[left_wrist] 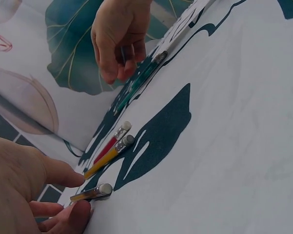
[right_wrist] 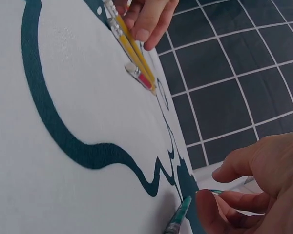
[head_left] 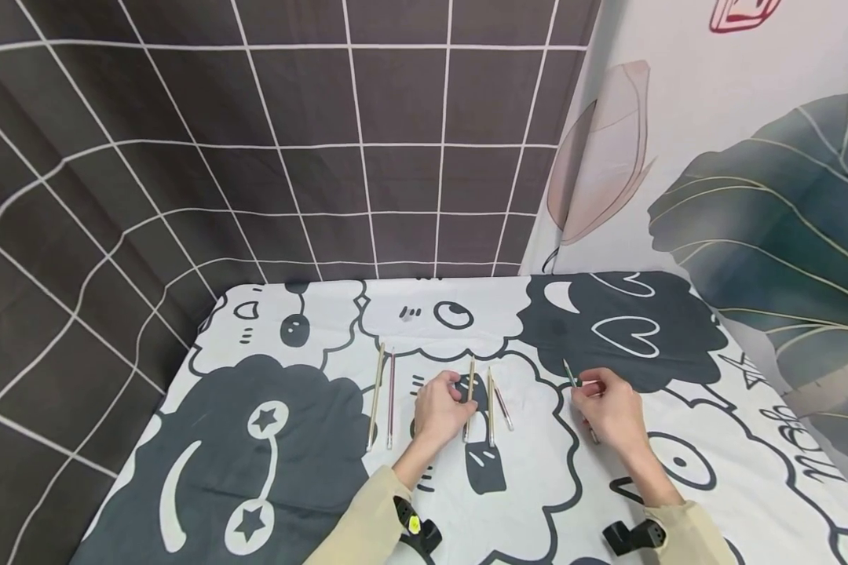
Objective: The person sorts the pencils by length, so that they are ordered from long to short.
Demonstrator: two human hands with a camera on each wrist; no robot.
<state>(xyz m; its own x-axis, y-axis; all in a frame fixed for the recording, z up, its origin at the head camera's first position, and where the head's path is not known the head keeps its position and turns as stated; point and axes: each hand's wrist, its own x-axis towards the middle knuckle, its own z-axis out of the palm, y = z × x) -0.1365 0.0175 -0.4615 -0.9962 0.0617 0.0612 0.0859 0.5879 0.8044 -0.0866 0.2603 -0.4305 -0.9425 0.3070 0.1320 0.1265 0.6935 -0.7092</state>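
Over a gold-yellow pencil (head_left: 472, 375) with a pale eraser, my left hand (head_left: 441, 408) reaches down. In the left wrist view its index finger and thumb are spread on either side of that pencil's eraser end (left_wrist: 105, 189). My right hand (head_left: 611, 408) hovers at a green pencil (left_wrist: 142, 80), which lies on the cloth. In the head view the hand hides the pencil's middle. Thumb and index finger of the right hand (right_wrist: 263, 180) stand apart in the right wrist view, with the green pencil's end beside them.
Just right of the left hand lie another yellow pencil (head_left: 491, 412) and a short red pencil (head_left: 502, 404). To its left are a yellow pencil (head_left: 376, 400) and a dark pink one (head_left: 392, 400). A patterned cloth (head_left: 311, 471) covers the surface; a dark grid curtain (head_left: 403, 173) hangs behind.
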